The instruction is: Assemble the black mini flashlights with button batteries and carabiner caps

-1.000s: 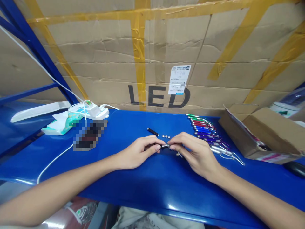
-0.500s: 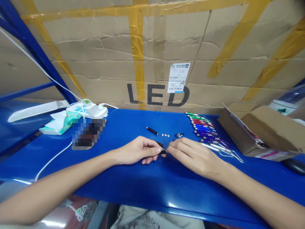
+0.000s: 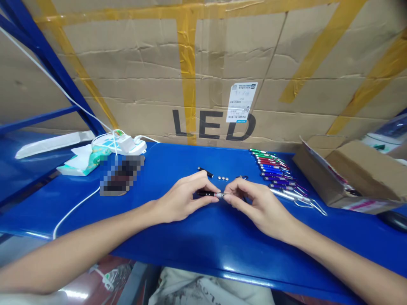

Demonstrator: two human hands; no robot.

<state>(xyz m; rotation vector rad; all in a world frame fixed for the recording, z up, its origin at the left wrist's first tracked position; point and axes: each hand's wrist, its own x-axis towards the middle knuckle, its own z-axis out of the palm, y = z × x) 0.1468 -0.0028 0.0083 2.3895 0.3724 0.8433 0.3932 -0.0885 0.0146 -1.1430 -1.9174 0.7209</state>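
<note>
My left hand point(image 3: 182, 199) pinches a small black pen-shaped torch point(image 3: 207, 194) just above the blue table point(image 3: 197, 241). My right hand point(image 3: 254, 203) pinches the silvery tip end of the same torch from the right. Behind the hands lie a second black tube point(image 3: 205, 171), three small button cells point(image 3: 223, 178) in a row and a metal clip ring point(image 3: 243, 177). A row of several coloured pen torches point(image 3: 273, 171) lies to the right of my right hand.
An open cardboard box point(image 3: 352, 178) stands at the right. A white power strip with plug point(image 3: 122, 145), a tissue pack point(image 3: 83, 164) and a blurred dark object point(image 3: 122, 180) sit at the left. A large cardboard carton marked LED point(image 3: 213, 76) forms the back wall. A white cable point(image 3: 74, 207) crosses the table's left.
Both hands lifted slightly and moved back toward the button cells. The torch now lies level between the two pinches, its silvery tip showing at my right fingers.
</note>
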